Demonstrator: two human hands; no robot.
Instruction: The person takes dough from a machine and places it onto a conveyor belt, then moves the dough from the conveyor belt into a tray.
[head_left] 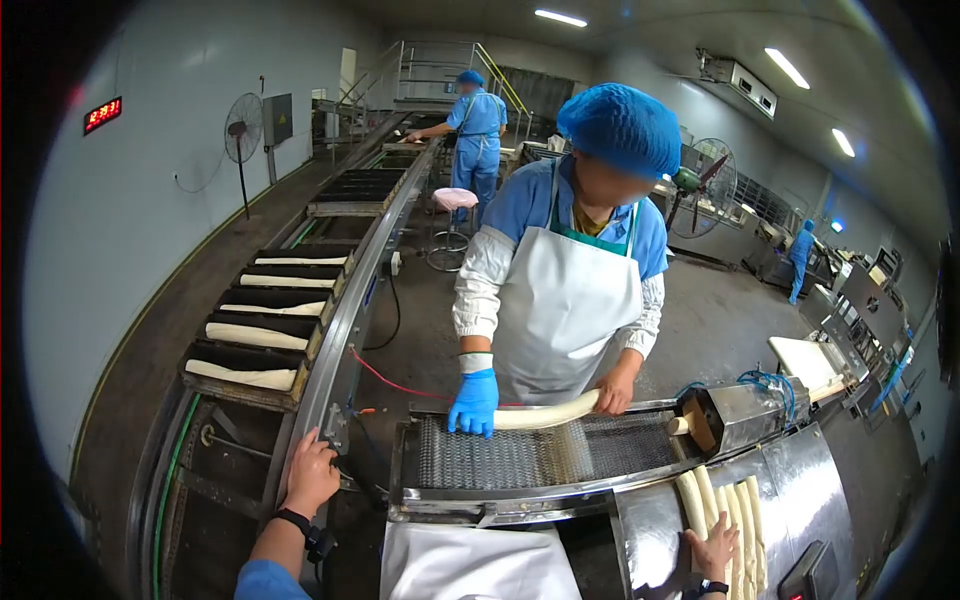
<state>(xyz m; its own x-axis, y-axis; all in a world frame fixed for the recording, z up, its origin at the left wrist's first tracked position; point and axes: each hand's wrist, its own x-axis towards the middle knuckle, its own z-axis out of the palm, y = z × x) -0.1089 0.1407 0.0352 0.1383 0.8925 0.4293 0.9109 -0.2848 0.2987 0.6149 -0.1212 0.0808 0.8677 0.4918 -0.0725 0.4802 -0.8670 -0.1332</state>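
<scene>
My left hand (312, 472) rests on the metal rail (325, 385) of the long conveyor, its fingers apart and nothing held. At the lower right, my right hand (713, 548) lies with spread fingers on several long pale dough strips (745, 510), side by side on a steel table (800, 490). Between my hands, a co-worker across the mesh belt (520, 455) holds one long dough strip (545, 415), with a blue-gloved hand at one end and a bare hand at the other.
Black pans (240, 375) with dough strips stand on the left conveyor. A metal machine (745, 415) sits at the belt's right end, a scale (812, 572) at the lower right. Two more people (477, 140) (801, 260) work farther back, near a pink-topped stool (455, 199).
</scene>
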